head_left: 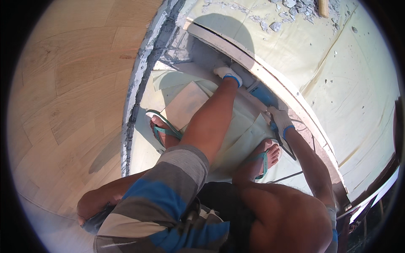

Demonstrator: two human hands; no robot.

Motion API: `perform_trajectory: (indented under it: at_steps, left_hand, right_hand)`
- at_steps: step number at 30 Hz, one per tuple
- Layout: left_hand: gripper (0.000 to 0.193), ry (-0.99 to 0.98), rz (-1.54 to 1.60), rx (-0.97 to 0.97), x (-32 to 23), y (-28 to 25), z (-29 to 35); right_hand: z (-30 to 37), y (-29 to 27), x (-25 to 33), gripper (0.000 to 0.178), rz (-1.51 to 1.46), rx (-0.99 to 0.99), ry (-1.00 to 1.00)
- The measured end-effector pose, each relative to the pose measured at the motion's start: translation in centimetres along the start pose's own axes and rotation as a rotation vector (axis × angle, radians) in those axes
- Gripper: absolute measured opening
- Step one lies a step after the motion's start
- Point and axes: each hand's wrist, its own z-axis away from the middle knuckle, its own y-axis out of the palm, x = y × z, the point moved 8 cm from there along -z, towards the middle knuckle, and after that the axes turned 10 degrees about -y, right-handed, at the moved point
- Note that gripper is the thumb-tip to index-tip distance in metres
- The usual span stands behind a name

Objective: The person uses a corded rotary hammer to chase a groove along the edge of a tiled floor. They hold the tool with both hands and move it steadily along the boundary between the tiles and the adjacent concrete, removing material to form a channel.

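Gloved hands (282, 120), blue tool (262, 93), seemingly in recess (204, 51)

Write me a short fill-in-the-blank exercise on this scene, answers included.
The left hand wears a ____ glove with a blue cuff.
The right hand holds a power tool whose body is grey and ____.
The sandal straps are ____.
Grey rubble lies near the picture's ____ edge.

Missing words: white; blue; green; top.

Tiled surface (76, 88) left, power tool (262, 94) alongside ledge (291, 90), left hand (228, 75) at its left end, right hand (280, 118) at its right end, rubble (291, 12) beyond ledge
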Motion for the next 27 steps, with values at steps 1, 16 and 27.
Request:
perform_trajectory:
  at_steps: [1, 16, 27]
  left_hand:
    - [0.062, -0.003, 0.009, -0.004, 0.3, 0.2, -0.1]
    - [0.064, 0.085, -0.024, -0.074, -0.3, -0.8, 2.3]
    - [0.059, 0.128, -0.154, -0.044, -0.4, 0.7, 1.4]
  right_hand:
    - [-0.1, 0.2, -0.1, 0.026, 0.005, -0.002, 0.003]
    - [2.7, -2.0, 3.9, 0.043, -0.281, -0.152, -0.003]
    - [3.2, -1.9, 5.4, 0.044, -0.373, -0.078, -0.137]
